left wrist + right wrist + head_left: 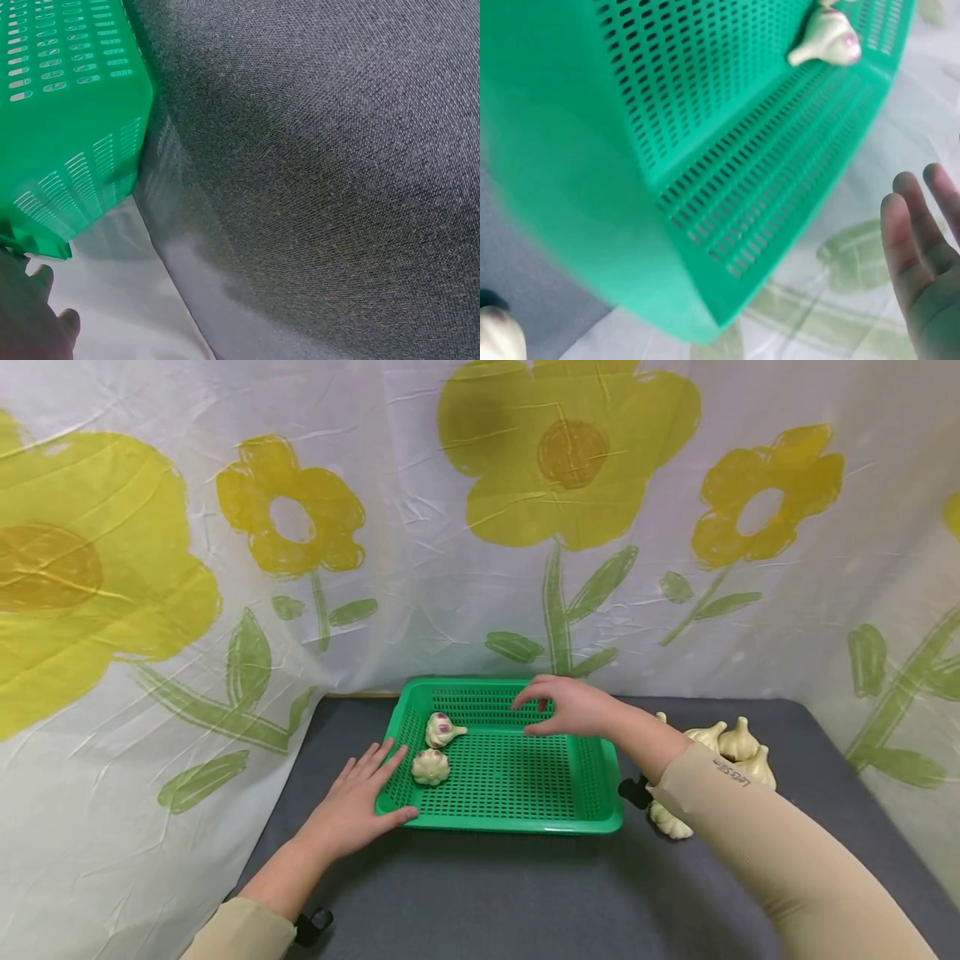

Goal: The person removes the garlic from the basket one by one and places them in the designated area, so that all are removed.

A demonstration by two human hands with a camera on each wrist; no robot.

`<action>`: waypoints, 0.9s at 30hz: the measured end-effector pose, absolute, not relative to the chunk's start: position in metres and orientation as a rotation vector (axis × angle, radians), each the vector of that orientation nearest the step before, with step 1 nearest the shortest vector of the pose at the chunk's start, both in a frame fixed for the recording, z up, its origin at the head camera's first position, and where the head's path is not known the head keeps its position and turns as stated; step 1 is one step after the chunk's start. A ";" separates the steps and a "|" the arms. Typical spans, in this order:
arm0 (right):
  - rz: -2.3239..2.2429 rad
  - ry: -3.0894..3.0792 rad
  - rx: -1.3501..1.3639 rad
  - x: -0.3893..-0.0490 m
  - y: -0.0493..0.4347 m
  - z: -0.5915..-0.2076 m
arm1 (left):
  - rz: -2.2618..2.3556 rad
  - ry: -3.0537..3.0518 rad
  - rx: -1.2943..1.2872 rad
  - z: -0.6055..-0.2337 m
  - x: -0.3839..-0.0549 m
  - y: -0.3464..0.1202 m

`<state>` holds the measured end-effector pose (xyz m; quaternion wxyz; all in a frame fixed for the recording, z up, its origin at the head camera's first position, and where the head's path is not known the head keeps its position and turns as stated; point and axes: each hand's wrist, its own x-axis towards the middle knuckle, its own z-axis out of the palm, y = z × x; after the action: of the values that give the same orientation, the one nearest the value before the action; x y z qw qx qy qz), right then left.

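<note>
A green plastic basket (pixel 517 823) with slotted walls sits on the dark table. Two garlic bulbs lie in its left part: one bulb with purple marks (pixel 441 730) toward the back, and a rounder bulb (pixel 431 767) in front of it. My left hand (pixel 351 802) rests at the basket's left rim, fingers spread and straight. Above the basket's back right part is my right hand (pixel 572 706), fingers loosely bent and nothing between them. In the right wrist view, the right hand's fingers (pixel 911 232) appear beside the basket wall, and a garlic bulb (pixel 829 41) shows inside.
Several more garlic bulbs (pixel 738 741) are grouped on the table right of the basket, partly hidden behind my right forearm. One bulb (pixel 669 821) lies nearer the front there. A white cloth (pixel 420 568) printed with yellow flowers hangs behind and beside the dark table (pixel 480 893).
</note>
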<state>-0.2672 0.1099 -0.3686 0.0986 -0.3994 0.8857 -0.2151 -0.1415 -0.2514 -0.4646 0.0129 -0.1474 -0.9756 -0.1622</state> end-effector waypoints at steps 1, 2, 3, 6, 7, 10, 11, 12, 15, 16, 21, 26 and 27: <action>-0.617 2.614 -1.197 -0.269 0.105 -0.371 | -0.501 -3.039 -0.460 -0.465 -0.141 -0.252; -0.599 2.607 -1.209 -0.270 0.100 -0.373 | -0.497 -3.038 -0.460 -0.465 -0.141 -0.252; -0.587 2.596 -1.223 -0.272 0.095 -0.375 | -0.494 -3.038 -0.459 -0.465 -0.141 -0.252; -0.539 2.569 -1.267 -0.275 0.080 -0.381 | -0.494 -3.036 -0.456 -0.465 -0.141 -0.252; -0.527 2.560 -1.282 -0.275 0.076 -0.383 | -0.489 -3.034 -0.458 -0.465 -0.142 -0.253; -0.494 2.528 -1.316 -0.275 0.062 -0.388 | -0.488 -3.034 -0.458 -0.466 -0.142 -0.253; -0.479 2.523 -1.327 -0.275 0.057 -0.391 | -0.487 -3.035 -0.458 -0.466 -0.142 -0.253; -0.475 2.511 -1.333 -0.275 0.053 -0.393 | -0.484 -3.036 -0.458 -0.467 -0.143 -0.253; -0.455 2.491 -1.346 -0.276 0.039 -0.402 | -0.485 -3.038 -0.459 -0.467 -0.142 -0.253; -0.443 2.491 -1.353 -0.277 0.035 -0.406 | -0.485 -3.040 -0.459 -0.467 -0.142 -0.253; -0.367 2.500 -1.379 -0.280 0.013 -0.421 | -0.471 -3.048 -0.460 -0.467 -0.141 -0.253; -0.355 2.474 -1.390 -0.281 -0.007 -0.429 | -0.460 -3.048 -0.460 -0.467 -0.142 -0.254; -0.356 2.469 -1.395 -0.281 -0.011 -0.429 | -0.462 -3.050 -0.459 -0.467 -0.142 -0.254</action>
<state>-0.2806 -0.0110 -0.4292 0.1413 -0.4833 0.8551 -0.1234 -0.1421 -0.2536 -0.4666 0.0116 -0.1471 -0.9779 -0.1483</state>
